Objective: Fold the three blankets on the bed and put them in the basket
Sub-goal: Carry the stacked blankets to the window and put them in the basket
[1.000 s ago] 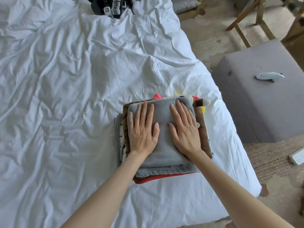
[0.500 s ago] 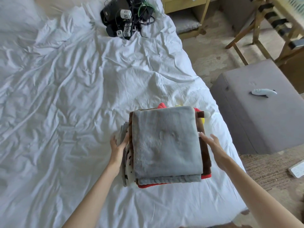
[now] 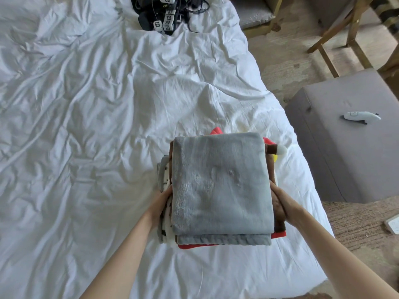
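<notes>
A stack of folded blankets is held above the white bed (image 3: 86,126), near its right edge. The grey blanket (image 3: 220,182) lies on top. Under it shows a brown and red blanket (image 3: 278,227), and a white spotted one (image 3: 165,182) sticks out on the left. My left hand (image 3: 163,201) grips the stack's left side, its fingers hidden beneath. On the opposite side my right hand (image 3: 282,203) grips the stack, fingers tucked under it. No basket is in view.
A grey ottoman (image 3: 349,160) stands right of the bed with a white handheld device (image 3: 360,116) on it. Black gear with tagged cubes (image 3: 166,14) lies at the bed's far end. Wooden chair legs (image 3: 336,37) stand on the floor at far right.
My hands left the top of the grey blanket, went to the stack's sides, slid under and lifted it off the bed. The view tilted up.
</notes>
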